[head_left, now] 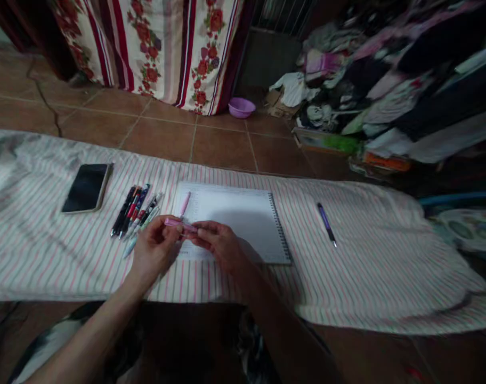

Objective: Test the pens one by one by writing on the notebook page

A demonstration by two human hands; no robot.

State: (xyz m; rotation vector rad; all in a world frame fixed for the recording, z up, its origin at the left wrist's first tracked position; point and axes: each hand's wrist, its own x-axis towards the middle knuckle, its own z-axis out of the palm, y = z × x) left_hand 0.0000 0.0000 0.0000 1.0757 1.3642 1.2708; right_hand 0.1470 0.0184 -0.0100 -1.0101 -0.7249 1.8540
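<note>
Both hands meet over the near edge of a spiral notebook point(243, 213) lying on a striped cloth point(366, 256). My left hand point(153, 253) and my right hand point(219, 245) pinch the two ends of a pink pen point(179, 224), held level between them. A second pink piece, a pen or a cap point(185, 203), lies on the notebook's left side just beyond the hands. A row of several pens point(137, 210) lies on the cloth left of the notebook.
A dark phone point(87, 188) lies at the left of the cloth. A purple pen point(326, 223) lies right of the notebook. Beyond are tiled floor, a flowered curtain point(163, 48), a purple bowl point(241, 107) and a heap of clothes point(387, 90) at the right.
</note>
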